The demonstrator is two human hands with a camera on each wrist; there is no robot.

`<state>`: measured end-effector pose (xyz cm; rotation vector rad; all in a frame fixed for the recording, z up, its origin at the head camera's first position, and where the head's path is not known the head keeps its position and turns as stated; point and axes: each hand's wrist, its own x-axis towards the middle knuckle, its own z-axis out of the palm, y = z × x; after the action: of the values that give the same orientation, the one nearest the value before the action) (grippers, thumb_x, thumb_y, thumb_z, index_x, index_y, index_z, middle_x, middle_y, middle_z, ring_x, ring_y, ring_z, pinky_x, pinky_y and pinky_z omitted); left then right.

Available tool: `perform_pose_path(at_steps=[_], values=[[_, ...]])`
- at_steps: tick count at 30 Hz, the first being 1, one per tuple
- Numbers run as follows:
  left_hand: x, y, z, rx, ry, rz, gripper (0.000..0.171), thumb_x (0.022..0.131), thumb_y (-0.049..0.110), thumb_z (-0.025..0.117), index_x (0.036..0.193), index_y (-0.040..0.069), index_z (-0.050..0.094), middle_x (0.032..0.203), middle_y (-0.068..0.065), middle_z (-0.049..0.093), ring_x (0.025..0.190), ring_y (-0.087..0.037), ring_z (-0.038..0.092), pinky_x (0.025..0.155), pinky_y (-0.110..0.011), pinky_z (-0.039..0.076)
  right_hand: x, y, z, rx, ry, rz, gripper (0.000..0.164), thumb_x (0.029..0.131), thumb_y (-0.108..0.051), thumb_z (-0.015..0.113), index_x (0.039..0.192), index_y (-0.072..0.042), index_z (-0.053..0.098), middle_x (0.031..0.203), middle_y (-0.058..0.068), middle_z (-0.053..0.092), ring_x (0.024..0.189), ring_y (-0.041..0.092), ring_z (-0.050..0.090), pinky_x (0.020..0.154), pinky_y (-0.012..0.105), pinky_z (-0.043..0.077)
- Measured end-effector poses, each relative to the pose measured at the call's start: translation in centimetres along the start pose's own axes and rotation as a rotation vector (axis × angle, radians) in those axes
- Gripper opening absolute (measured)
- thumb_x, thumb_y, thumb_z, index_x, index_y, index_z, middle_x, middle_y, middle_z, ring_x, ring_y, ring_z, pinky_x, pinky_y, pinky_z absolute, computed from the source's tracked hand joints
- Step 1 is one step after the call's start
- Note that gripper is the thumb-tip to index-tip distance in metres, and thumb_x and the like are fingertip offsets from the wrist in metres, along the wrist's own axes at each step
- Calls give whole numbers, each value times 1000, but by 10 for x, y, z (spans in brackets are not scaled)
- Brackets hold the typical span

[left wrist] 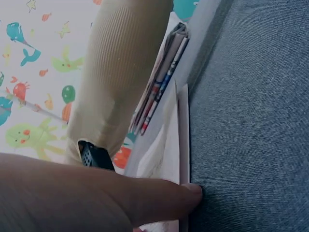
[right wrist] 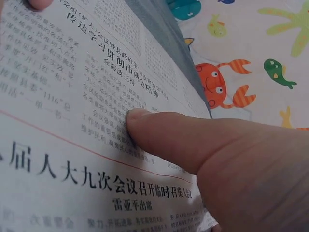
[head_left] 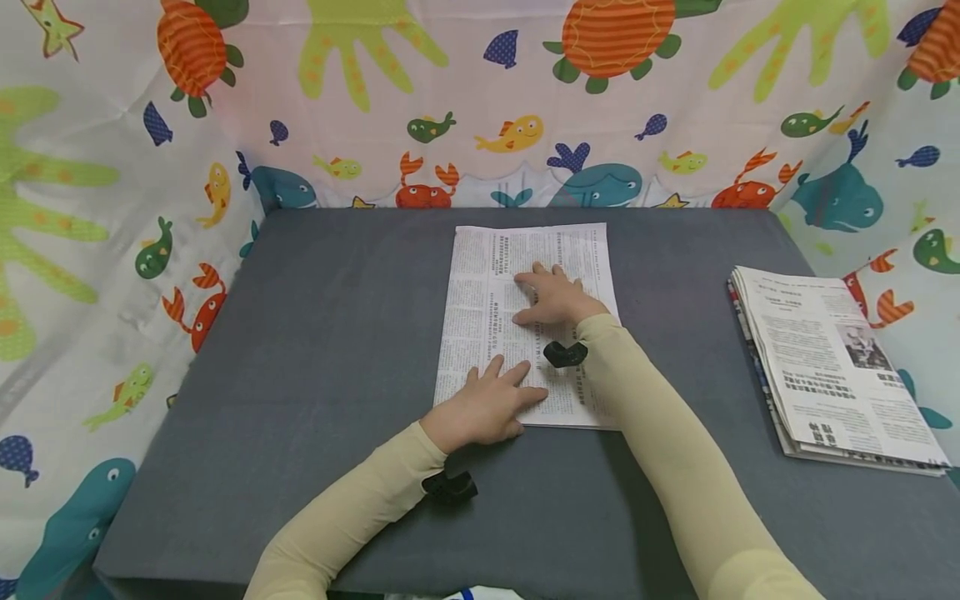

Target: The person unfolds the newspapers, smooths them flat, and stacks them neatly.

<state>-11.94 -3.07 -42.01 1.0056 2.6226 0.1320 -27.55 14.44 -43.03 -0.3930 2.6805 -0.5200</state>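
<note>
A folded newspaper (head_left: 472, 275) lies flat in the middle of the grey table, its long side running away from me. My left hand (head_left: 487, 407) rests on its near left part with the fingers spread. In the left wrist view the thumb (left wrist: 169, 198) lies across the newspaper's near edge. Farther up the sheet, my right hand (head_left: 553, 296) rests on the print with its fingers apart. The right wrist view shows the right thumb (right wrist: 164, 130) extended over the printed text (right wrist: 111, 181). Neither hand grips anything.
A stack of folded newspapers (head_left: 840, 367) lies at the table's right side. The grey table (head_left: 322, 333) extends to the left of the sheet. A curtain (head_left: 465, 92) printed with sea animals hangs behind and at both sides.
</note>
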Motion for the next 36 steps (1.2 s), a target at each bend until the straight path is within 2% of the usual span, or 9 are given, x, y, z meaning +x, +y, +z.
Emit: perform_pose_path(at_steps=[10, 18, 27, 36], values=[[3, -2, 2, -51, -21, 3, 58, 94, 30, 73, 149, 32, 54, 164, -9, 38, 148, -53, 33, 106, -72, 40, -11, 5, 1, -25, 26, -34, 81, 90, -47, 71, 158, -15, 39, 170, 22, 19, 155, 54, 11, 116, 79, 14], [2, -1, 1, -81, -29, -16, 57, 95, 30, 73, 149, 31, 54, 164, -9, 37, 150, -52, 30, 109, -72, 38, -44, 24, -18, 60, 33, -4, 78, 95, -35, 67, 159, -6, 33, 166, 23, 30, 155, 44, 26, 124, 60, 26], [2, 0, 1, -100, -22, -22, 57, 95, 29, 72, 149, 30, 54, 164, -8, 37, 150, -51, 29, 110, -72, 37, -99, 60, -35, 122, 71, 121, 80, 97, -37, 64, 160, -3, 28, 164, 27, 31, 152, 48, 28, 120, 66, 26], [2, 5, 3, -103, 26, -41, 55, 94, 37, 73, 146, 29, 57, 160, -10, 42, 146, -49, 35, 106, -71, 40, -126, 82, -41, 132, 87, 194, 81, 99, -40, 61, 161, -4, 24, 163, 31, 29, 149, 53, 27, 117, 70, 27]])
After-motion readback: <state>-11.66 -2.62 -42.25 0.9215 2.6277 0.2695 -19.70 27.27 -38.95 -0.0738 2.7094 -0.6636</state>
